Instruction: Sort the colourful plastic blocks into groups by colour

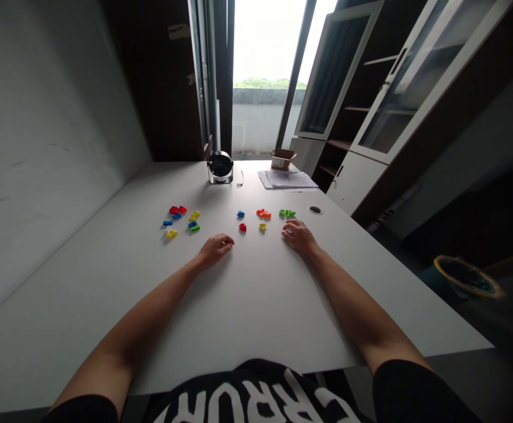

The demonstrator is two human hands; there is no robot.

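Note:
My left hand (pixel 216 248) rests on the white table (pixel 256 294), fingers loosely bent and nothing seen in them. To its right lie a small red piece (pixel 242 227) and, farther back, a blue piece (pixel 241 214). My right hand (pixel 299 236) lies on the table with fingers bent and slightly apart. Just beyond its fingertips are green pieces (pixel 287 214). A yellow piece (pixel 262 227) is to its left, with orange pieces (pixel 264 213) behind. These look like small plastic shapes; their exact kind is too small to tell.
Left of my left hand lie more pieces: red (pixel 177 210), blue (pixel 167 223), yellow (pixel 171 234) and green (pixel 195 228). At the back stand a round black device (pixel 220 167), papers (pixel 288 180) and an open cardboard box (pixel 281 159). A cable hole (pixel 315 210) is at right.

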